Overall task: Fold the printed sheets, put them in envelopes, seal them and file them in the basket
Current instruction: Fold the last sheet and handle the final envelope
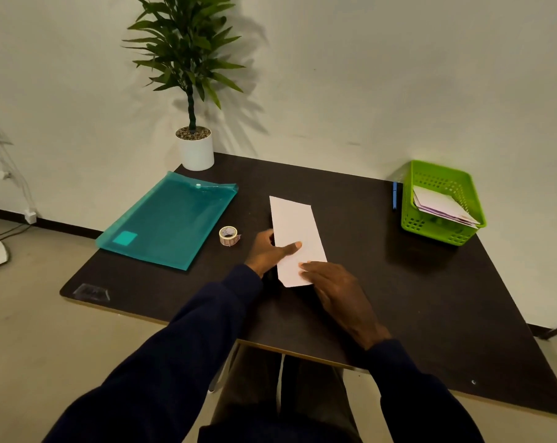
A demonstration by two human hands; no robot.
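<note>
White sheet (pixel 294 228) lies at frame centre; my left hand (pixel 269 252) pinches its edge, thumb on top, while my right hand (pixel 334 289) presses flat-fingered, probably setting the crease. Basket (pixel 437 230) sits upper right.

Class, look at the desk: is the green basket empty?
No, the green basket holds several white paper pieces, apparently envelopes, leaning inside it.
</note>
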